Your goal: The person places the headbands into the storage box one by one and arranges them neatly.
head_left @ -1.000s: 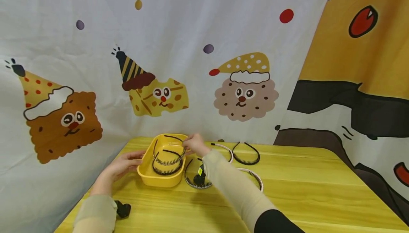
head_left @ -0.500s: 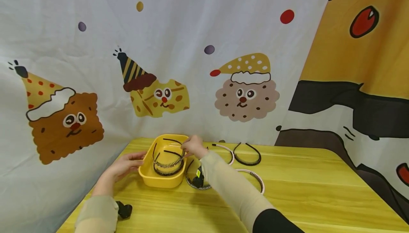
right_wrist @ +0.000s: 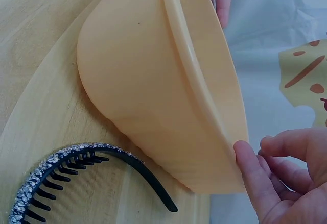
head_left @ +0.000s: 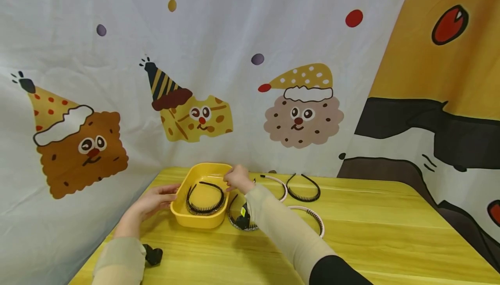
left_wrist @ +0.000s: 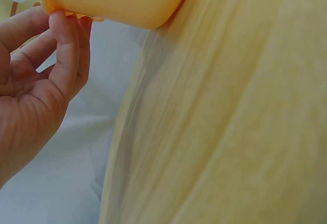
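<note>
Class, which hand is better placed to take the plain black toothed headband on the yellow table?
Likely the right hand, at the rim of the yellow plastic basin, nearer that headband; the left hand touches the basin's opposite side.

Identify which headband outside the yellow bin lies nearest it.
The silver-glittered headband, beside the bin; the two pale headbands and the all-black headband lie farther right.

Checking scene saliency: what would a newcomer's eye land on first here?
Probably the backdrop's hatted cartoons: a square brown biscuit at picture left, a cheese wedge beside it, then a round pinkish biscuit. Next, below the cheese, the yellow basin, with a dark toothed headband inside and the left grip and right grip at its sides. More headbands lie on the table to its right.
</note>
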The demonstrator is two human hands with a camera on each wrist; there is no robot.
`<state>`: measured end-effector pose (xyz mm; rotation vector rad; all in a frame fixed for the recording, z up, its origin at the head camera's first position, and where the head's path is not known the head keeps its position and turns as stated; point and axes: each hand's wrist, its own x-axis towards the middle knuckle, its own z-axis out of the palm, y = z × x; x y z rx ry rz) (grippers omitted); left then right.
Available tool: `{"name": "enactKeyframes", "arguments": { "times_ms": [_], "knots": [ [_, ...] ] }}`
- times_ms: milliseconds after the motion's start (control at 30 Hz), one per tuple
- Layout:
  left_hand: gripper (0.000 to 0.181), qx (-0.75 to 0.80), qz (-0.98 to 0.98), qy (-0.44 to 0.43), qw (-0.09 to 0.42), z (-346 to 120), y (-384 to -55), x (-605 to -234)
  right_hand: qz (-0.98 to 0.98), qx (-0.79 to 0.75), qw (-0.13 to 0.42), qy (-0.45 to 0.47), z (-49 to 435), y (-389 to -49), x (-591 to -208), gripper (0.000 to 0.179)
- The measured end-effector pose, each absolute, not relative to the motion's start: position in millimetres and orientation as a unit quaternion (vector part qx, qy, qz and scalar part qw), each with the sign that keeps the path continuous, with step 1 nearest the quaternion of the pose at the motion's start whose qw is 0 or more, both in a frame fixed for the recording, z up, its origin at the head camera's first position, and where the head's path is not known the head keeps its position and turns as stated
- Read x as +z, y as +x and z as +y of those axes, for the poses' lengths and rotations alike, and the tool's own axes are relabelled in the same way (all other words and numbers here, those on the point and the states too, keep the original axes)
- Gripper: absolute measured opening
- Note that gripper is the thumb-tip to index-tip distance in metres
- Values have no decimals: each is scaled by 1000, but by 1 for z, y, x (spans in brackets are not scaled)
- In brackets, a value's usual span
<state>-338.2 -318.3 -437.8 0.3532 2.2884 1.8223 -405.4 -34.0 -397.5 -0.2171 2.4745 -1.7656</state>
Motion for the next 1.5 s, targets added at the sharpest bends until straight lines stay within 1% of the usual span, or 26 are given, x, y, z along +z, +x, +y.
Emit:
{"name": "enactKeyframes", "arguments": {
  "times_ms": [133, 333, 500, 567, 900, 1000, 1133, 1333, 1500],
  "knots": [
    [60, 617, 772, 119, 99, -317, -340, -438, 807, -583, 56, -80, -28, -402, -394, 12],
    [60, 619, 770, 115, 102, -318, -344, -439, 799, -583, 83, -123, -9, -397, -380, 21],
    [61, 616, 771, 126, 104, -317, -342, -438, 801, -572, 104, -142, 12, -400, -373, 33],
    [61, 614, 772, 128, 105, -317, -340, -437, 805, -566, 110, -142, 22, -401, -371, 36],
    [61, 609, 776, 124, 104, -320, -338, -441, 825, -528, 136, -147, 80, -397, -361, 30],
    [61, 614, 773, 123, 106, -321, -338, -441, 833, -517, 133, -144, 98, -391, -357, 29],
    [60, 613, 772, 127, 109, -320, -338, -437, 840, -511, 128, -131, 124, -386, -357, 32],
    [61, 607, 776, 131, 111, -318, -337, -434, 845, -512, 114, -104, 162, -382, -367, 31],
    [61, 615, 770, 131, 109, -319, -336, -434, 849, -508, 110, -94, 191, -374, -375, 34]
  ]
}}
